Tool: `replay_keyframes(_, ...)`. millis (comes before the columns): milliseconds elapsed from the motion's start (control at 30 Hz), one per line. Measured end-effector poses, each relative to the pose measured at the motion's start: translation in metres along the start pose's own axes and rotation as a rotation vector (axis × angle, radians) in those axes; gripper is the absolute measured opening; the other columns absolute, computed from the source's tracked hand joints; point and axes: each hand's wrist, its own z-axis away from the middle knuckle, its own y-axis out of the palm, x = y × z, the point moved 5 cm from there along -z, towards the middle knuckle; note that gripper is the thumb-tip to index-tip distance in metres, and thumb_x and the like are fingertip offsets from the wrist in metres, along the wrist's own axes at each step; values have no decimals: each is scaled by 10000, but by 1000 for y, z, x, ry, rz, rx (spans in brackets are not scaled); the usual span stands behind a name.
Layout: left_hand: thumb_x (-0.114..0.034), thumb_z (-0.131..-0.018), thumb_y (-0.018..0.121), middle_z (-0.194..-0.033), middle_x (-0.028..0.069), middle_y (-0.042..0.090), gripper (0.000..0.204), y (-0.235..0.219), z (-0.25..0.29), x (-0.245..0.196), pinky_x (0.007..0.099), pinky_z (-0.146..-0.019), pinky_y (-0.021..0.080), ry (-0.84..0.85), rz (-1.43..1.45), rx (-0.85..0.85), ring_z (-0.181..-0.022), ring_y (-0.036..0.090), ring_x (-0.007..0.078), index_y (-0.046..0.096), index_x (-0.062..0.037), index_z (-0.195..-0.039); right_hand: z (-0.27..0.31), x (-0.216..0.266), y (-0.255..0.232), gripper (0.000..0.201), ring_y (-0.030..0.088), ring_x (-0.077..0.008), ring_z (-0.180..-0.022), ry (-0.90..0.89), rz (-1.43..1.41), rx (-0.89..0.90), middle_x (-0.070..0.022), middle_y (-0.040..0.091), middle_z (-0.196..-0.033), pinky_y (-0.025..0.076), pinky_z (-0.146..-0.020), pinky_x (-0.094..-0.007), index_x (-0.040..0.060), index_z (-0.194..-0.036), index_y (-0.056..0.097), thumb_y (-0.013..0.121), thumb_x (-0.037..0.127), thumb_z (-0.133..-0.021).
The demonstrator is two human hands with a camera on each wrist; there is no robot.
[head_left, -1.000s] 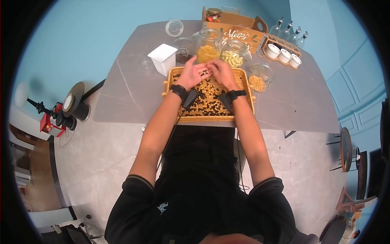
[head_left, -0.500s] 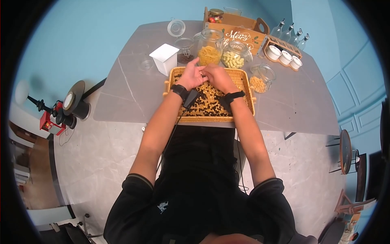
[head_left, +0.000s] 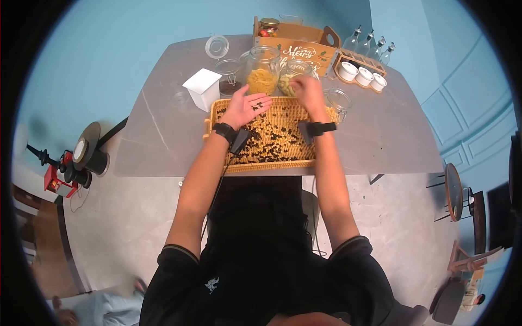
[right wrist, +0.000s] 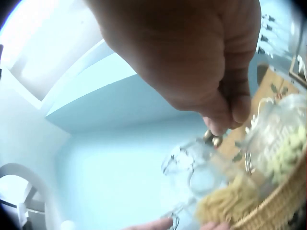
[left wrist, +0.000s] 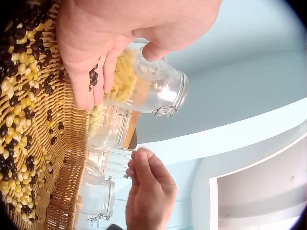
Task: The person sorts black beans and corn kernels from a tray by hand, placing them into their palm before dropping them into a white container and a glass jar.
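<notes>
My left hand (head_left: 246, 111) lies palm up over the left part of a wicker tray (head_left: 277, 165), its fingers straight, with several black beans (left wrist: 93, 76) on them. Black beans and yellow corn kernels (left wrist: 21, 112) are scattered over the tray. At the tray's far right, my right hand (head_left: 310, 96) is raised, thumb and fingers pinched together. Below its fingertips in the right wrist view shows a small pale corn kernel (right wrist: 217, 141) beside a dark bit. A glass jar of corn (head_left: 332, 113) stands by the tray's right edge, partly behind that hand.
Behind the tray stand a pasta jar (head_left: 262, 80), a jar of pale green pieces (head_left: 286, 84) and a jar of dark contents (head_left: 230, 87). A white container (head_left: 204, 92) is at the left. Farther back are a wooden box (head_left: 299, 51), white pots (head_left: 364, 76) and glass bottles (head_left: 375, 49).
My right hand has left the left palm, where its fingers were picking, and moved right and up. The left hand stays palm up with the beans. The head view has shifted.
</notes>
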Motion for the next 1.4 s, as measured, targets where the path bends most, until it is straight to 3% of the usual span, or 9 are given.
replay_keyframes(167, -410, -1087, 386, -1485, 368, 401, 721, 0, -1, 0, 491, -1160, 430, 3, 13, -21, -1377, 462, 441, 291, 200, -1459, -7, -68, -85, 120, 701, -402, -852, 124, 301, -37, -234, 711, -866, 539, -753, -437, -11, -904, 744, 682, 19, -805)
replay_keyframes(300, -408, -1087, 390, -1481, 377, 392, 726, -5, -4, 1, 477, -1159, 436, 1, 30, -17, -1375, 460, 444, 283, 207, -1459, 4, -86, -98, 152, 722, -371, -849, 193, 267, 123, -221, 723, -853, 551, -759, -417, 17, -894, 756, 648, 4, -788)
replay_keyframes(467, -410, -1084, 395, -1486, 385, 378, 739, -4, -2, 0, 465, -1160, 438, 13, 31, -2, -1380, 453, 449, 267, 211, -1463, 7, -91, -97, 150, 731, -354, -859, 230, 393, -10, -216, 725, -862, 555, -762, -420, 27, -912, 756, 651, 20, -806)
replay_keyframes(600, -421, -1076, 409, -1499, 382, 367, 756, -3, -3, -2, 474, -1164, 430, 3, 52, 6, -1390, 442, 452, 265, 212, -1464, 2, -48, -66, 142, 729, -352, -858, 174, 230, -117, -210, 732, -904, 561, -784, -412, 35, -940, 757, 668, 64, -833)
replay_keyframes(733, -440, -1064, 437, -1468, 350, 422, 775, -5, -3, -3, 492, -1176, 409, -7, 51, 13, -1376, 469, 419, 281, 207, -1460, 2, 19, 7, 190, 716, -345, -858, -46, -132, 243, -208, 737, -922, 557, -797, -414, 52, -994, 771, 660, 65, -841)
replay_keyframes(833, -463, -1053, 460, -1408, 306, 492, 792, -7, -6, -3, 479, -1164, 416, 58, 43, 48, -1316, 527, 372, 300, 199, -1457, 7, 45, 54, 209, 694, -343, -887, -185, -106, 415, -183, 722, -923, 547, -814, -423, 83, -1004, 784, 658, 62, -840)
replay_keyframes(933, -500, -1044, 454, -1374, 278, 509, 815, -15, -10, -5, 453, -1123, 441, -2, 108, -3, -1243, 553, 341, 327, 201, -1439, 28, 46, 80, 220, 662, -343, -926, -288, -35, 334, -163, 681, -945, 534, -835, -431, 98, -1020, 790, 659, 64, -846)
replay_keyframes(1300, -443, -1049, 452, -1383, 286, 527, 757, -19, -10, -6, 452, -1118, 453, 73, 16, -120, -1230, 575, 341, 366, 218, -1409, 35, 38, 81, 110, 631, -355, -927, -267, -189, 343, -165, 648, -948, 510, -837, -416, -5, -971, 680, 675, 2, -862)
replay_keyframes(1400, -428, -1054, 445, -1391, 292, 522, 737, -18, -10, -5, 448, -1113, 460, 87, 2, -125, -1231, 577, 345, 369, 214, -1409, 36, 39, 78, 93, 625, -412, -918, -226, -195, 342, -202, 648, -956, 509, -816, -446, -16, -970, 636, 639, 29, -889)
